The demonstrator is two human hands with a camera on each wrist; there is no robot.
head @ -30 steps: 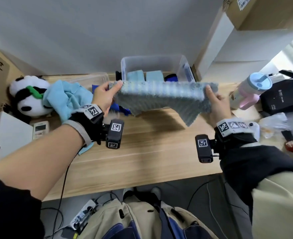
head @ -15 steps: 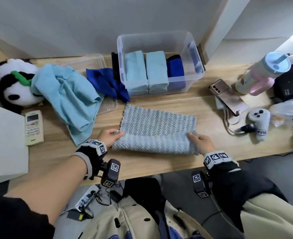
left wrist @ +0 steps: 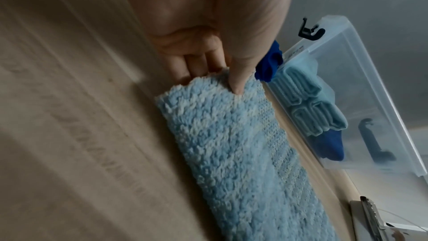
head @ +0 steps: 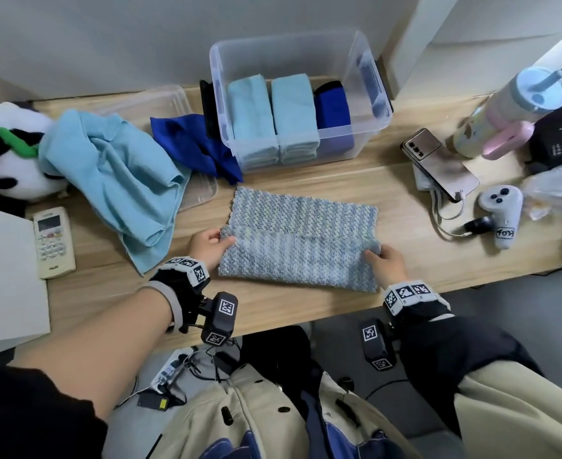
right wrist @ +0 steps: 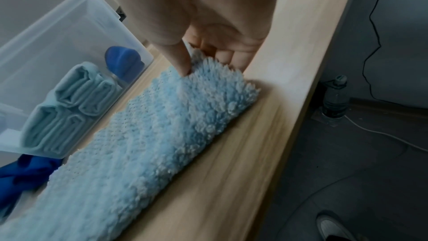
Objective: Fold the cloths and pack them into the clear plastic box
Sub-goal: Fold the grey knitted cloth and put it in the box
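Note:
A fluffy grey-blue cloth lies on the wooden table, its near part turned up over the far part. My left hand pinches the flap's left corner, thumb on top. My right hand pinches the right corner the same way. Behind the cloth stands the clear plastic box, holding two stacks of folded light-blue cloths and a dark-blue one. A loose light-blue cloth and a crumpled dark-blue cloth lie left of the box.
The box's clear lid lies under the loose cloths. A panda toy and a remote sit at the left. At the right are a phone, a tumbler, a white controller and a cable.
The cloth was held up in the air, then laid flat on the table. Both hands have since carried its near edge up and over, away from me.

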